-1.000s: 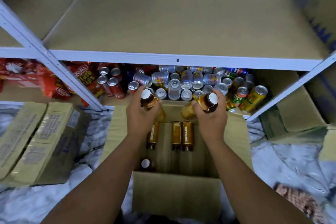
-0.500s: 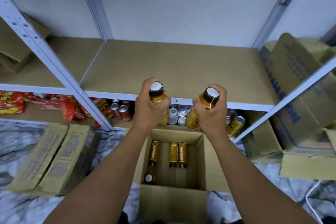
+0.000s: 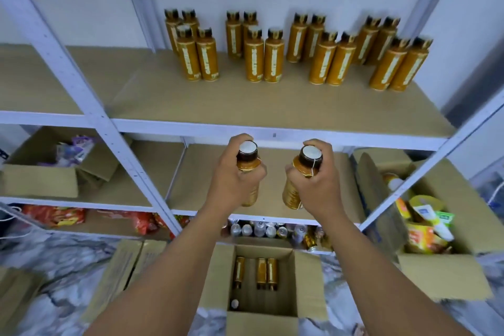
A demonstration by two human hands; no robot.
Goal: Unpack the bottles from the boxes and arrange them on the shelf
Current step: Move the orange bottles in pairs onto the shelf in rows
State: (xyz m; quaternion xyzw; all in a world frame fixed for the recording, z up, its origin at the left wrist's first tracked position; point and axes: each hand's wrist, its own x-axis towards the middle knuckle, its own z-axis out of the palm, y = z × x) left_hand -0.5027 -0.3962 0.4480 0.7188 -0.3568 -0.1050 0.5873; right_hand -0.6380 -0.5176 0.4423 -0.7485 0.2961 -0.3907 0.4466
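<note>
Fingers (image 3: 236, 139) curled: left hand (image 3: 231, 183) grips left bottle (image 3: 247, 163) | right hand (image 3: 317, 188) grips right bottle (image 3: 307, 164) | bodies mostly hidden

The left forearm (image 3: 177, 267) and right forearm (image 3: 381, 267) are bare along all their visible length, slim and smooth. The left hand (image 3: 234, 180) and right hand (image 3: 316, 185) are bare too, showing their backs and knuckles.
</note>
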